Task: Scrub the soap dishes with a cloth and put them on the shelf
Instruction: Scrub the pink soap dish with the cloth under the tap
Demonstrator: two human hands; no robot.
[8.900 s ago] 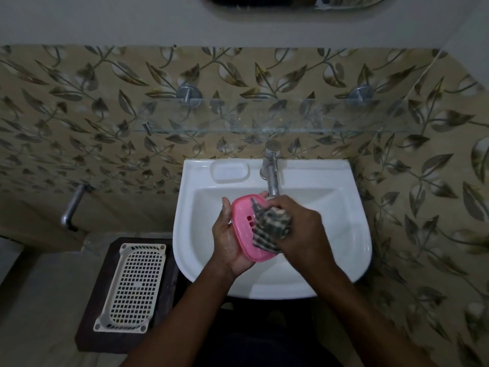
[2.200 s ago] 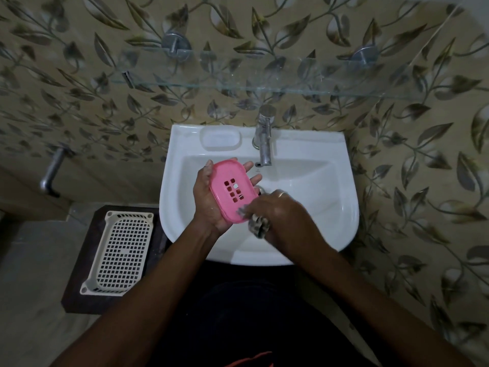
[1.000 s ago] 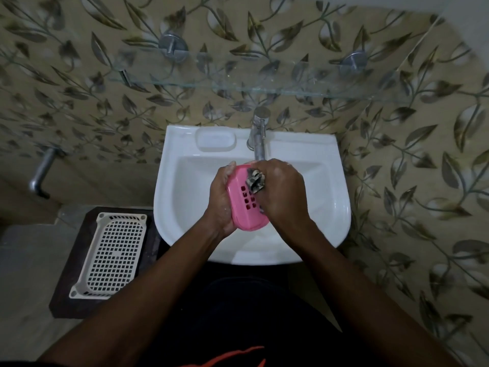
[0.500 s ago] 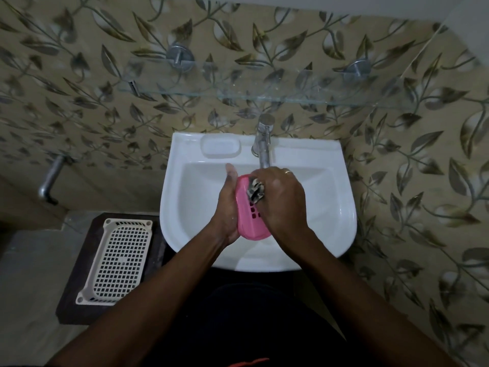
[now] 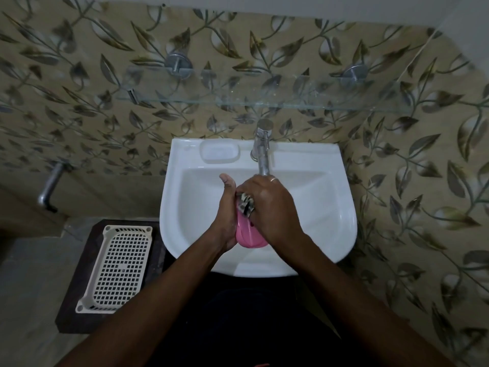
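Over the white sink (image 5: 328, 207) my left hand (image 5: 226, 207) grips a pink soap dish (image 5: 247, 235) on edge, thumb pointing up. My right hand (image 5: 270, 205) presses a bunched checked cloth (image 5: 245, 203) against the dish's upper part and covers most of it. Only the dish's lower end shows between the hands. A glass shelf (image 5: 264, 102) runs along the tiled wall above the tap (image 5: 262, 147), with nothing on it.
A cream perforated basket (image 5: 116, 266) lies on a dark stool (image 5: 76, 308) left of the sink. A metal pipe (image 5: 50, 186) sticks out of the wall at the left. The sink has a moulded soap recess (image 5: 219, 152) beside the tap.
Both hands have turned the dish more edge-on, so its holes are now hidden. The cloth has slid up towards the dish's top end under my right hand.
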